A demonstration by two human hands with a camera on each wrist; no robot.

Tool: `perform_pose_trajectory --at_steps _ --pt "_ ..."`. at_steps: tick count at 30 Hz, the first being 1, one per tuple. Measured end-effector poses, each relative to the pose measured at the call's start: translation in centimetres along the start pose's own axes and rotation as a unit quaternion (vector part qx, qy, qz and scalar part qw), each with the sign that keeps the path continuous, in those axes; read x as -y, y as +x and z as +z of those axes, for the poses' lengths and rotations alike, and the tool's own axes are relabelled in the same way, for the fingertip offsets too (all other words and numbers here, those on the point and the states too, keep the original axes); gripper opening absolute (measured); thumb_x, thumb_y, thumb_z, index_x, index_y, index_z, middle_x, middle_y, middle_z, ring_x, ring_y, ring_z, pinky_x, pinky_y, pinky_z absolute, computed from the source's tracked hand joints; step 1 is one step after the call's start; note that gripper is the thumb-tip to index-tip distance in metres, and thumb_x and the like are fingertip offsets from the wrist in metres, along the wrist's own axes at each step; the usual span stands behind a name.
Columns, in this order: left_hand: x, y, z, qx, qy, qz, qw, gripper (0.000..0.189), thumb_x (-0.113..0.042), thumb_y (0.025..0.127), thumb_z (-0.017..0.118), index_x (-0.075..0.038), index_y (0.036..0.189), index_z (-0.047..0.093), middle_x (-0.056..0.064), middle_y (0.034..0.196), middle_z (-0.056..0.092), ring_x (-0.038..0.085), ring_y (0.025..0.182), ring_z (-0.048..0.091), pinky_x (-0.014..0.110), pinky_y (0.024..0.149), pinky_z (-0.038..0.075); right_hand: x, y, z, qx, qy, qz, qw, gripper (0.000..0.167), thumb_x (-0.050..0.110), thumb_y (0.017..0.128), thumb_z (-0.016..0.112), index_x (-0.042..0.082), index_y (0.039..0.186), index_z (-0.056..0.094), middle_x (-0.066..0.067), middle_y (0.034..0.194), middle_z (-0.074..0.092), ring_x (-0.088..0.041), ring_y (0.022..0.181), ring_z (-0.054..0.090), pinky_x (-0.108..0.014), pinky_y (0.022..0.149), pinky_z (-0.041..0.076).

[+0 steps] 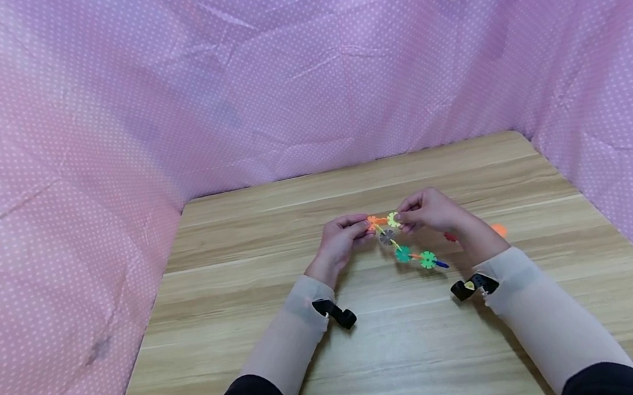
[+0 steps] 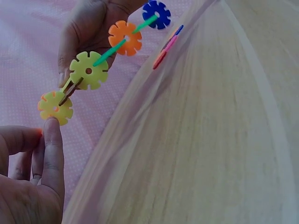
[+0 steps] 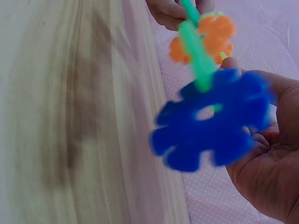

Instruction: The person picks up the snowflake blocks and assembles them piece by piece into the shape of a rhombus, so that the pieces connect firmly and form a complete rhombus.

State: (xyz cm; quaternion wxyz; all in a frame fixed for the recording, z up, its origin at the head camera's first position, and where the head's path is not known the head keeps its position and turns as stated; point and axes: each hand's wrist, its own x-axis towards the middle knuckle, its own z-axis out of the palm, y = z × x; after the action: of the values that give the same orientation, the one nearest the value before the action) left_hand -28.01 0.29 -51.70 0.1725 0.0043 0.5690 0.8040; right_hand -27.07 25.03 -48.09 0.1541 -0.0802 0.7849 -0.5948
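A chain of notched plastic snowflake discs, slotted together, is held above the table between both hands. My left hand pinches it at an orange disc with thumb and fingers. The right hand pinches a yellow disc close by. From the left hand the chain hangs down to the right, past a grey disc, a teal disc and a green disc, ending in a blue disc. That blue disc looms blurred in the right wrist view.
On the wooden table, a red disc and an orange disc lie by the right forearm, partly hidden. Pink dotted cloth surrounds the back and sides. Each wrist bears a black camera.
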Motion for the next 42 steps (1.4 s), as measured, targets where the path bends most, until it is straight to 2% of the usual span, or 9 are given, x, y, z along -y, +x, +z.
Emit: perform_pose_trajectory --at_steps 4,9,14,23,28,32,38,42 --pt "0.1 0.0 -0.2 -0.002 0.008 -0.004 1.0 0.019 0.008 0.095 0.072 0.007 0.114 0.075 0.013 0.096 0.075 0.017 0.075 0.075 0.037 0.085 0.062 0.1 0.0 0.3 0.0 0.012 -0.007 0.9999 0.023 0.003 0.101 0.068 -0.017 0.113 0.069 -0.019 0.093 0.076 -0.029 0.082 0.076 -0.044 0.079 0.064" --pt "0.2 0.1 -0.2 -0.001 0.006 -0.007 1.0 0.017 0.007 0.095 0.073 0.005 0.111 0.077 0.014 0.097 0.076 0.018 0.076 0.075 0.037 0.085 0.063 0.0 0.0 0.6 0.005 0.04 -0.006 0.9992 0.022 0.0 0.101 0.067 -0.019 0.112 0.067 -0.021 0.092 0.075 -0.022 0.076 0.075 -0.038 0.074 0.064" --pt "0.2 0.1 -0.2 -0.004 0.001 -0.009 1.0 0.016 0.007 0.094 0.074 0.004 0.11 0.077 0.014 0.096 0.075 0.018 0.076 0.075 0.036 0.084 0.063 -0.2 -0.1 0.6 0.003 0.042 -0.003 0.9991 0.022 0.0 0.102 0.066 -0.019 0.112 0.067 -0.021 0.093 0.075 -0.026 0.079 0.076 -0.038 0.076 0.064" --pt "-0.1 -0.1 -0.1 -0.002 -0.002 0.003 1.0 0.02 0.008 0.095 0.071 0.007 0.115 0.074 0.011 0.097 0.075 0.015 0.076 0.074 0.033 0.085 0.062 0.0 -0.2 0.5 0.005 0.035 0.003 0.9994 0.026 0.006 0.103 0.067 -0.016 0.117 0.067 -0.02 0.096 0.075 -0.032 0.087 0.077 -0.047 0.083 0.062" --pt "-0.2 0.0 -0.1 -0.005 -0.005 0.005 1.0 0.018 0.007 0.096 0.071 0.006 0.113 0.075 0.011 0.095 0.075 0.015 0.075 0.074 0.03 0.08 0.063 0.1 -0.2 0.2 0.008 0.021 -0.001 0.9998 0.027 0.007 0.102 0.069 -0.016 0.116 0.068 -0.021 0.096 0.076 -0.034 0.089 0.076 -0.048 0.084 0.062" --pt "-0.1 0.1 -0.1 -0.006 -0.011 0.005 0.9999 0.018 0.007 0.096 0.071 0.007 0.113 0.075 0.013 0.096 0.075 0.015 0.075 0.074 0.027 0.076 0.062 0.3 -0.5 -0.3 0.007 -0.012 -0.004 0.9999 0.029 0.011 0.102 0.07 -0.013 0.118 0.069 -0.024 0.101 0.075 -0.036 0.092 0.076 -0.053 0.085 0.061" --pt "-0.2 0.0 -0.2 -0.007 -0.014 0.009 0.9998 0.018 0.008 0.096 0.069 0.006 0.113 0.075 0.014 0.104 0.075 0.016 0.078 0.075 0.027 0.077 0.062 0.7 -1.1 -2.1 -0.001 -0.027 -0.011 0.9996 0.032 0.009 0.101 0.071 -0.014 0.123 0.066 -0.032 0.112 0.07 -0.04 0.097 0.074 -0.053 0.087 0.06" --pt "-0.2 0.1 -0.2 -0.008 -0.019 0.01 0.9997 0.017 0.009 0.096 0.069 0.006 0.112 0.075 0.013 0.099 0.075 0.016 0.076 0.074 0.027 0.077 0.063 0.6 -1.7 -3.8 -0.019 -0.066 -0.005 0.9976 0.034 0.009 0.099 0.073 -0.012 0.125 0.067 -0.027 0.113 0.071 -0.039 0.098 0.073 -0.048 0.085 0.062"
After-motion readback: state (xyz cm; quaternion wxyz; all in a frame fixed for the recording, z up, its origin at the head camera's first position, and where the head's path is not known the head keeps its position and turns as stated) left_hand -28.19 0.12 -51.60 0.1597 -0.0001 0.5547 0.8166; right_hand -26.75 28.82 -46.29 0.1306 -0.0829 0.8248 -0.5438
